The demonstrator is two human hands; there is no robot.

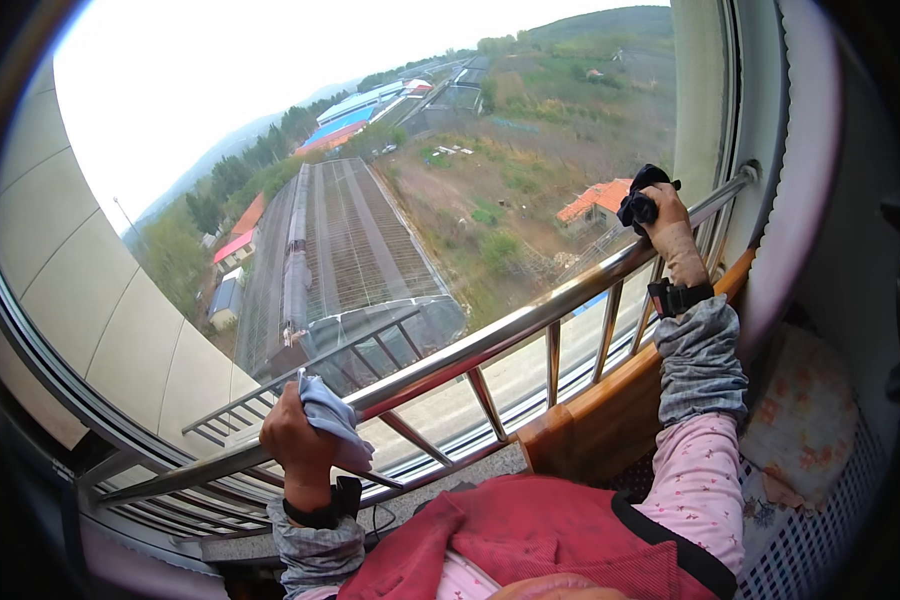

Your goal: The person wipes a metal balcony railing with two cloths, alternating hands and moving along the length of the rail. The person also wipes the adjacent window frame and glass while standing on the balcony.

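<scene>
My left hand is closed around a light grey-blue cloth at the metal railing, and the cloth hangs over the bar. Farther right, my right hand grips a black object with a rounded end, just above the railing near the window frame. Its exact kind does not show. Both wrists wear black bands, and grey patterned sleeve covers wrap my forearms.
Upright bars run below the rail, above a wooden sill. A pale curtain hangs at the right. A patterned cushion-like thing lies by a blue-and-white lattice surface. Outside, far below, is a long greenhouse-like roof.
</scene>
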